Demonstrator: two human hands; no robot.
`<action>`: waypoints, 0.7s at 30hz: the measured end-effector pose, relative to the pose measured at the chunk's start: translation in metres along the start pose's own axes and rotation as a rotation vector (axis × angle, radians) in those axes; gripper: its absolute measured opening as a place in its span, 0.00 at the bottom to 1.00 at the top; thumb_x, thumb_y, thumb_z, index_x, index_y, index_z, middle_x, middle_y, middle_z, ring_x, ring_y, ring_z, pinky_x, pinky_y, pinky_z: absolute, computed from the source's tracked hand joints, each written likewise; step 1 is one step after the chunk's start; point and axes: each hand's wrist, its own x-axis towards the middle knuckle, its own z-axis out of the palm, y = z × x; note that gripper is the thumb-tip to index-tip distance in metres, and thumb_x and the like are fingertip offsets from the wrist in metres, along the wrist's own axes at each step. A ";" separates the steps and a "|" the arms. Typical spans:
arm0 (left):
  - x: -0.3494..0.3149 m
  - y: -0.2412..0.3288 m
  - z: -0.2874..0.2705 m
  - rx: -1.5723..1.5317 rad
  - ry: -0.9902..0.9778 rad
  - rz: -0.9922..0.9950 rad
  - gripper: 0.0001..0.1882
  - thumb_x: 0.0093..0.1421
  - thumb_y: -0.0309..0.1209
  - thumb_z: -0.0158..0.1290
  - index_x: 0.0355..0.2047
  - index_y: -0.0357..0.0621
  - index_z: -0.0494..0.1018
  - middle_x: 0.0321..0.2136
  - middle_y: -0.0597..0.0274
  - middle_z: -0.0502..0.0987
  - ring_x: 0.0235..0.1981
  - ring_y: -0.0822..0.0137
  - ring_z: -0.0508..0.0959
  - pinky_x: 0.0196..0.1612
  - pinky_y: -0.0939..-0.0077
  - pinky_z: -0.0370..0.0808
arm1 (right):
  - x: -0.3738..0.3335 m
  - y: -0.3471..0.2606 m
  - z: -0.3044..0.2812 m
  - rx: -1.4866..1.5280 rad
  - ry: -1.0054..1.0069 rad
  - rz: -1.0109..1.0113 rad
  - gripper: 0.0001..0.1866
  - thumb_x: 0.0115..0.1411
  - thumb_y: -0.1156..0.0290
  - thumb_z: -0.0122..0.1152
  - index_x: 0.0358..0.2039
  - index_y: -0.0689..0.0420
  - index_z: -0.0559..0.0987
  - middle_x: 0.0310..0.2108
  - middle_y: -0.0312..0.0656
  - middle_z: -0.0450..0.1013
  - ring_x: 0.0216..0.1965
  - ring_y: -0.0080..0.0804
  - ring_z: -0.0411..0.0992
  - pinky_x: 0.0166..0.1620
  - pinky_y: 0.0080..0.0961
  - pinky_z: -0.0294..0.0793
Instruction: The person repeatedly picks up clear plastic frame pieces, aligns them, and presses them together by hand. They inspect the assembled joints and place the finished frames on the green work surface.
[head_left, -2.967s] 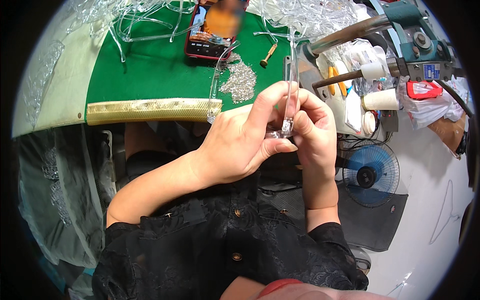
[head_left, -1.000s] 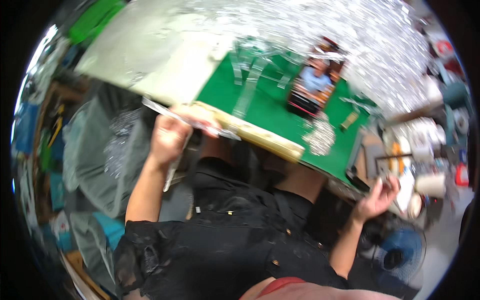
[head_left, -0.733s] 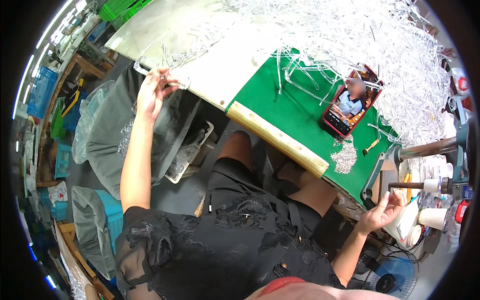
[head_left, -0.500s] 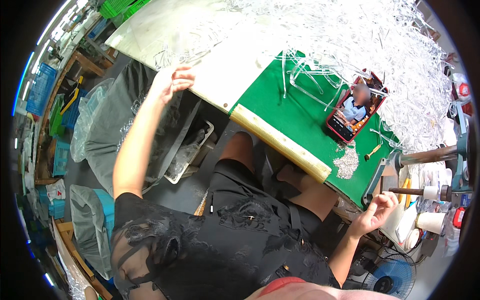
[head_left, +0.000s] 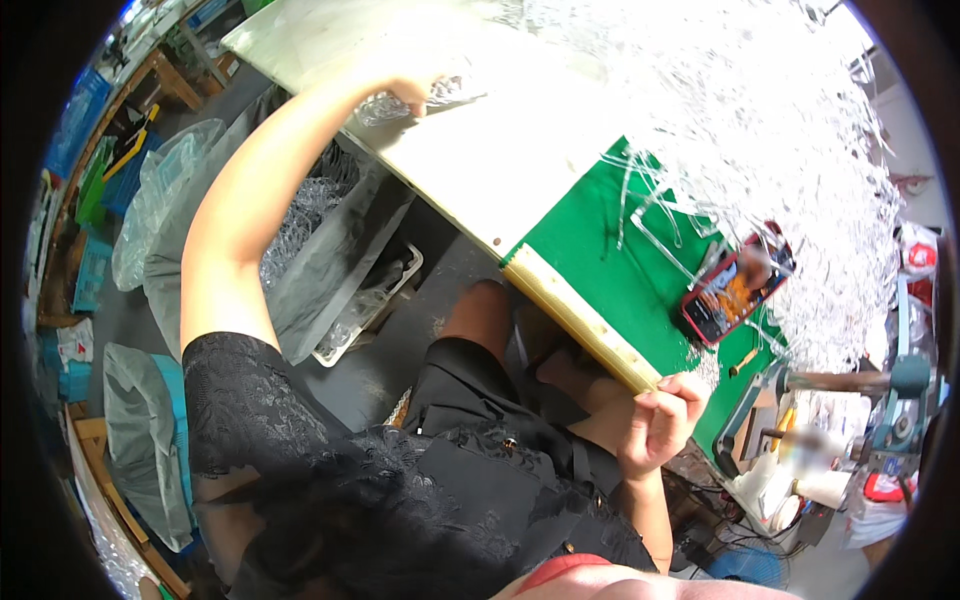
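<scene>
My left hand reaches over the white tabletop at the far left, fingers curled down among a small heap of clear plastic pieces. Glare washes out what lies between them. Just at the near right end of a gold perforated strip along the table's front edge is my right hand, thumb and forefinger pinched together. Anything in that pinch is too small to make out. Several clear plastic eyeglass frames lie on the green mat, beside a phone in a red case.
A big mound of clear plastic pieces covers the table's far right side. Near the mat's right edge are a small brass-coloured tool and pale granules. A metal bench fixture stands at right. A grey sack hangs left of the table.
My left hand has gone forward from the table edge onto the clear plastic pieces. My right hand has come left from the bench fixture to the gold strip's end. The view has shifted.
</scene>
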 end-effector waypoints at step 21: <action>-0.103 -0.202 0.367 0.128 0.043 -0.023 0.20 0.57 0.28 0.47 0.49 0.60 0.73 0.40 0.62 0.77 0.43 0.59 0.77 0.43 0.69 0.76 | 0.051 -0.005 0.103 -0.623 -0.397 0.061 0.23 0.62 0.53 0.51 0.40 0.64 0.71 0.41 0.52 0.65 0.43 0.48 0.64 0.48 0.41 0.63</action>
